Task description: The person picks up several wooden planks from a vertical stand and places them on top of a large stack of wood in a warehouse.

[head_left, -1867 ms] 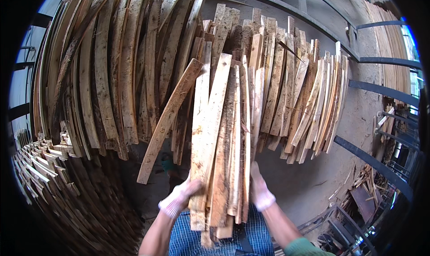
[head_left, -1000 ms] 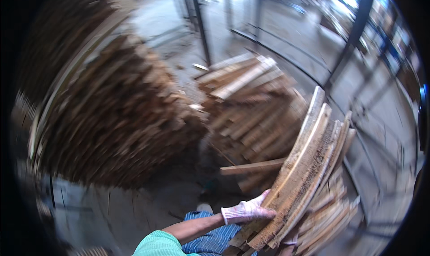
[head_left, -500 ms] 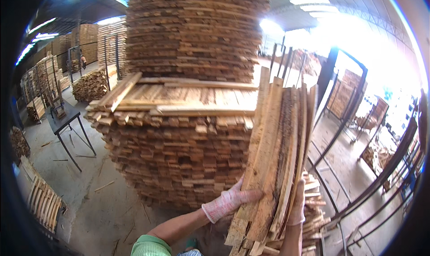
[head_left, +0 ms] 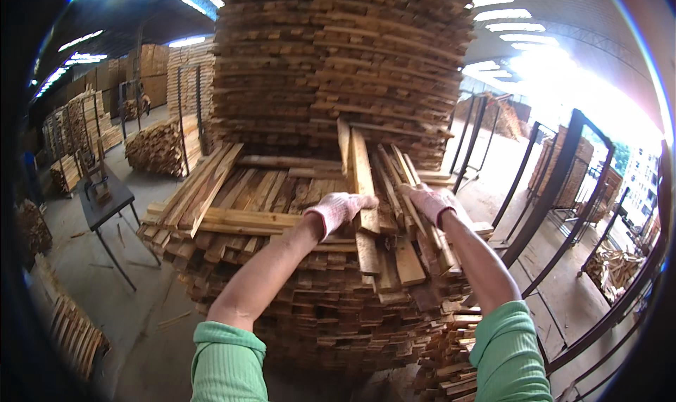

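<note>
In the head view, the tall stack of boards point(head_left: 338, 57) is cut off by the upper edge, and the lower front of the nearer stack point(head_left: 303, 310) sinks into shadow, so its foot is hard to make out. On the right, strong light washes out what stands behind the metal frame point(head_left: 546, 191). Both green sleeves point(head_left: 229, 367) are cut by the lower edge.

The loose boards point(head_left: 363, 170) lie on top of the nearer stack, at its right part, in a spread group with their front ends reaching over the edge. The left hand point(head_left: 340, 212), in a pale glove, is at the left side of this group; its thumb lies across a light board, but the other fingers are partly hidden, and I cannot tell if they are clamped on it. The right hand point(head_left: 431, 205), gloved also, is at the right side, with fingers stretched toward the boards and touching them. How far these fingers are bent around the wood, I cannot tell.
</note>
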{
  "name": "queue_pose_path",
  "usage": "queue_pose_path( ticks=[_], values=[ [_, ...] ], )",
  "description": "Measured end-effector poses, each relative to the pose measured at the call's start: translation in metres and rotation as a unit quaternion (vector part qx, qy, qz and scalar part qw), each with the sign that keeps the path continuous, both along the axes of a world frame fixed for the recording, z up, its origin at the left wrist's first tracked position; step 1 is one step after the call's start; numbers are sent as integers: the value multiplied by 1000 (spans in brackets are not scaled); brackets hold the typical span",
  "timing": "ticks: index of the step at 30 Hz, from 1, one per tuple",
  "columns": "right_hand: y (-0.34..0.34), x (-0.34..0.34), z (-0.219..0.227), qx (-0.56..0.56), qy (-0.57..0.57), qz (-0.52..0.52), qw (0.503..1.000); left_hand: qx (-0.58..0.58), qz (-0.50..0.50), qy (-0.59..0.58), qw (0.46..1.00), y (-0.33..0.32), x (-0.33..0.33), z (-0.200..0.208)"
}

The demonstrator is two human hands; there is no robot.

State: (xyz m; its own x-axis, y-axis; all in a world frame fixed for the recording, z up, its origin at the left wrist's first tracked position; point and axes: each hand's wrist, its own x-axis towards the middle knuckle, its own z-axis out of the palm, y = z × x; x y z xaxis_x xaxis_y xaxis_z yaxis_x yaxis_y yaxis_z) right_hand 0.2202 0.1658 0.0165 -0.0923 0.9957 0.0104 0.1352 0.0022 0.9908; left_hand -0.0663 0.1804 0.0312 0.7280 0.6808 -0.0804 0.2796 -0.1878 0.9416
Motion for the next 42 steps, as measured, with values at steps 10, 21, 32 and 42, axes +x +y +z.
queue_pose_path(
  ticks=[10, 21, 32, 42],
  values=[
    [55, 17, -26, 35, 956, -71, 284, 108, 108, -127, 980, 105, 8, -52],
    [31, 19, 23, 33, 960, -70, 269, 446, 60, 9, 893, 79, -165, -30],
    [44, -206, 86, -36, 969, -27, 243, 454, -104, 709, 529, 145, -216, -46],
    [186, -334, -17, -8, 716, -115, 689, 303, 82, 410, 856, 188, -237, -58]
  ],
)
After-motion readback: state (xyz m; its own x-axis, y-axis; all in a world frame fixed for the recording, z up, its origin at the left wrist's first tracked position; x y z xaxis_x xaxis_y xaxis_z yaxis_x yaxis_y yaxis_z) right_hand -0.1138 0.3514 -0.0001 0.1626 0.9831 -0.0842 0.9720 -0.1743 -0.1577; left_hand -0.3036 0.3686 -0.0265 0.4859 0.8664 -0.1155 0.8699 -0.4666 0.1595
